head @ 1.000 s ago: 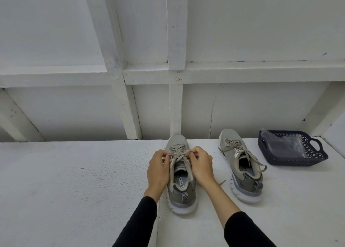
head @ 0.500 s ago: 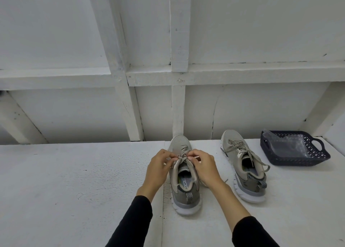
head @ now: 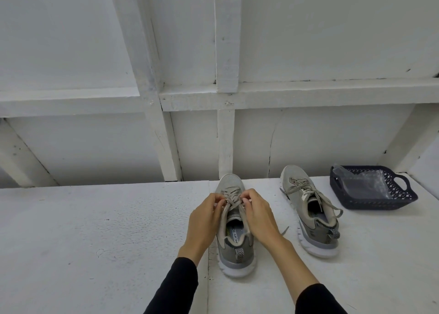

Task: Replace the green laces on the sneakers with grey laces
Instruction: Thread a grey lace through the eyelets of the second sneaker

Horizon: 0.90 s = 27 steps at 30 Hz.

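Left hand (head: 203,221) and right hand (head: 258,215) both pinch the flat grey laces (head: 234,200) over the tongue of the knit-mesh sneaker (head: 235,244) between them; fingertips hide the knot. Second sneaker (head: 308,212), laced, sits right of the right hand. Beyond it, a perforated dark basket (head: 401,198) holds crinkled clear plastic (head: 363,183), contents unclear. Rough white painted worktop (head: 95,230).

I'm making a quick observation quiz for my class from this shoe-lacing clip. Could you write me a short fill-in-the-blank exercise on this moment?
1. Both hands, the left hand and the right hand, pinch the laces of the sneaker on the ____.
2. The other sneaker stands between that sneaker and the dark ____.
3. The person's sleeves are ____ in colour.

Missing words: left; basket; black
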{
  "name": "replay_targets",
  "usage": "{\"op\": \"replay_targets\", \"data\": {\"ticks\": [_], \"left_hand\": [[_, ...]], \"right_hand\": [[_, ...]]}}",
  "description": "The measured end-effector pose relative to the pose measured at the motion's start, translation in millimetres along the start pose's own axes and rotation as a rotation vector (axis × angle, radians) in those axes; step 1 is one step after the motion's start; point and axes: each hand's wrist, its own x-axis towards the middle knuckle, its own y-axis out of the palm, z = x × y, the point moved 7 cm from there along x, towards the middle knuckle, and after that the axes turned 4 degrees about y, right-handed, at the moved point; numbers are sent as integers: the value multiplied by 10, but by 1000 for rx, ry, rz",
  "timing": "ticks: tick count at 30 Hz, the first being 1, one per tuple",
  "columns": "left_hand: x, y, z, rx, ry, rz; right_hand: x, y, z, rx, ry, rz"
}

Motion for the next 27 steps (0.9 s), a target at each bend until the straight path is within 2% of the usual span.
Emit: {"op": "replay_targets", "data": {"ticks": [3,11,14,17,20,27], "left_hand": [[69,-25,68,-149,12,21],[103,-3,65,-186,31,92],[54,-19,67,-207,14,45],[23,-53,72,-230,-15,-16],[49,-52,115,-279,-21,-11],[61,4,121,-200,7,50]], "right_hand": [[60,-7,-77,80,38,37],[88,-6,-81,72,12,64],[3,-17,-37,39,-34,14],[-36,-4,-57,74,-4,-25],[23,19,-123,126,35,8],[100,-3,-157,121,56,46]]}}
